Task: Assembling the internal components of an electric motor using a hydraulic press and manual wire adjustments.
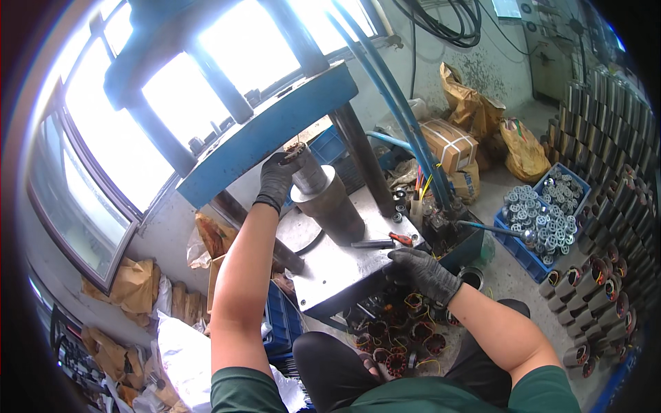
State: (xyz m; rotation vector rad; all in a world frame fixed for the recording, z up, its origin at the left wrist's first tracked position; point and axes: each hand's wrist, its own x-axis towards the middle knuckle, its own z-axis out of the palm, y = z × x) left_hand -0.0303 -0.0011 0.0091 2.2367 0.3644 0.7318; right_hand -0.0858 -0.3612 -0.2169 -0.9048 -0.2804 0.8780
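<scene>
My left hand (277, 180), in a dark glove, grips the upper end of a grey metal motor stator (310, 177) with windings showing at its top. The stator stands slightly tilted in view on a thick dark cylindrical fixture (334, 210) with a bright collar, under the blue crossbeam (275, 131) of a press. My right hand (423, 275), also gloved, is at the front right edge of the metal press table (323, 275), fingers loosely spread and no object visible in them. Just beyond it lie a red-handled tool (401, 239) and a dark metal bar (372, 244).
Steel posts (361, 158) flank the fixture. Several wound stators (396, 363) sit on the floor beneath the table. To the right are blue crates (516, 241) of round metal parts and stacked cylinders (599, 289). A carton (447, 144) stands behind; a blue crate (282, 320) is at left.
</scene>
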